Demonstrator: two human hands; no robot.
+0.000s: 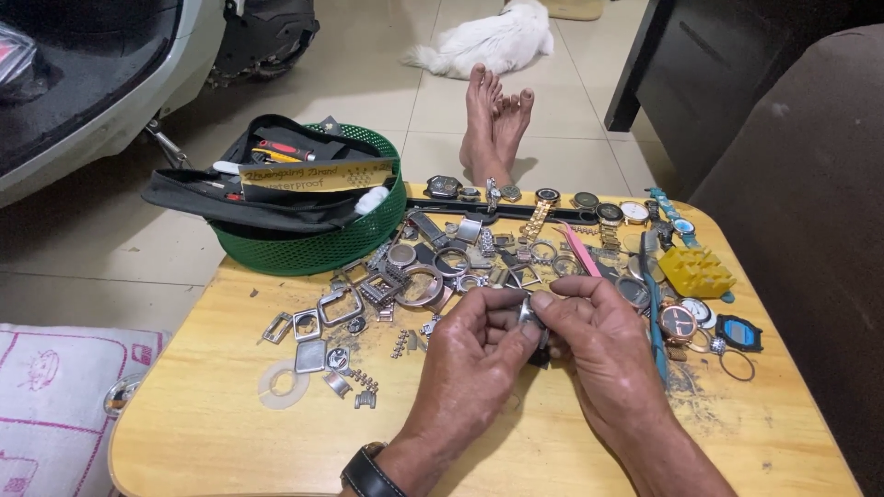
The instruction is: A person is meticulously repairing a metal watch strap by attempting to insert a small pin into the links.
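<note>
Low yellow wooden table (230,423), rounded corners, scuffed and dusty at its right side. Fills lower frame.

Green round plastic mesh basket (313,244) at table's 11 o'clock corner. A black fabric tool pouch (198,193) drapes across it, a red-handled tool (281,148) poking from the top.

Left hand (474,354) and right hand (599,336) meet at table centre, thumbs and forefingers pinched together from both sides on a small silver metal watch case (528,311). Case sits between the fingertips, raised off the tabletop; most of it is hidden by the fingers. Both hands grasping it. Black wristwatch (366,471) on the left wrist, at 6 o'clock.

Scatter of silver metal watch cases and bezels (368,294), round and square, spread from 9 o'clock to 12 o'clock of the hands, a few bracelet links among them.

Row of assembled wristwatches (543,198) along the far edge at 12 o'clock, faces up.

Yellow plastic ridged block (695,270) at 2 o'clock of the hands. Near it, at 3 o'clock, a rose-gold round watch with dark dial (677,322) and a black-and-blue square watch case (739,332).

Pink tweezers (582,248) lie slanted at 1 o'clock, just beyond the right hand.

Flat translucent plastic ring (284,385) at 9 o'clock, apart from the pile.
</note>
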